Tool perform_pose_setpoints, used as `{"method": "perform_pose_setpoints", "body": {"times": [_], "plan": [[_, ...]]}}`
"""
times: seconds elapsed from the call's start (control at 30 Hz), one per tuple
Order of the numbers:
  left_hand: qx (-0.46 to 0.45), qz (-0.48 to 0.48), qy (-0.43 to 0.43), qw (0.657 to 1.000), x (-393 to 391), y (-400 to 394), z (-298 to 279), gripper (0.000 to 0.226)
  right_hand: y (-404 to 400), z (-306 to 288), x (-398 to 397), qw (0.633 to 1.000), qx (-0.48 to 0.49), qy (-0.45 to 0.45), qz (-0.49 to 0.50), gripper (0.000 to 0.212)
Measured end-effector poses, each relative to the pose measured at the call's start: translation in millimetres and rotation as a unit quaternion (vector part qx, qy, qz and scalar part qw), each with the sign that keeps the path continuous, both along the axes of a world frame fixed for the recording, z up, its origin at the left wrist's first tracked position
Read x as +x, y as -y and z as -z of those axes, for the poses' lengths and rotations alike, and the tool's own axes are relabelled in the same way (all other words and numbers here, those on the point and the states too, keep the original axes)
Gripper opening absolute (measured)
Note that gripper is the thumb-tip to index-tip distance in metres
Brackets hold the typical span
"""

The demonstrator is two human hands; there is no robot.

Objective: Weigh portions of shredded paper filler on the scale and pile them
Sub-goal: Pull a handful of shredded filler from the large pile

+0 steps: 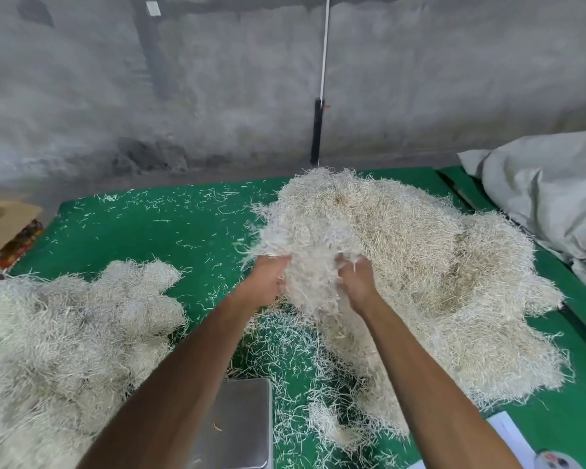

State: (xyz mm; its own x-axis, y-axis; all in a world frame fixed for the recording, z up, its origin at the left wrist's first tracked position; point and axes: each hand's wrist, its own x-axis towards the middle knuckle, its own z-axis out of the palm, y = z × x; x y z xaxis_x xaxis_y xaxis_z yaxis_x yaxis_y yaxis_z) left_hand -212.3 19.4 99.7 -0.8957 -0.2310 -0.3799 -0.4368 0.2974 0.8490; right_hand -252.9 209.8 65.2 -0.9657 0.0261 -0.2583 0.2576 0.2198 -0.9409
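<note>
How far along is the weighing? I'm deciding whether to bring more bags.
Looks done: a pile of filler lies to the left. In hand: the left hand and right hand grip a clump lifted from the big heap. Left: the scale platform is nearly bare, so this portion isn't weighed yet, and most of the heap remains.

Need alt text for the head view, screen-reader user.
Both hands, left hand and right hand, grip a clump of shredded paper lifted from the large pile on a green mat. A metal scale platform sits below; another pile lies left.
</note>
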Motion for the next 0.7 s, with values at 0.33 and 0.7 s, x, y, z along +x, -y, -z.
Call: {"method": "perform_pose_setpoints", "body": {"times": [0.33, 0.7], "plan": [[-0.114, -0.128, 0.026, 0.985, -3, 59, 12, 0.041, -19, -17, -19, 0.978, -0.136, 0.020, 0.156, 0.031], [-0.079, -0.138, 0.065, 0.985, 3, 44, 20, 0.093, 29, -23, -14, 0.996, -0.063, -0.012, 0.056, 0.054]]}}
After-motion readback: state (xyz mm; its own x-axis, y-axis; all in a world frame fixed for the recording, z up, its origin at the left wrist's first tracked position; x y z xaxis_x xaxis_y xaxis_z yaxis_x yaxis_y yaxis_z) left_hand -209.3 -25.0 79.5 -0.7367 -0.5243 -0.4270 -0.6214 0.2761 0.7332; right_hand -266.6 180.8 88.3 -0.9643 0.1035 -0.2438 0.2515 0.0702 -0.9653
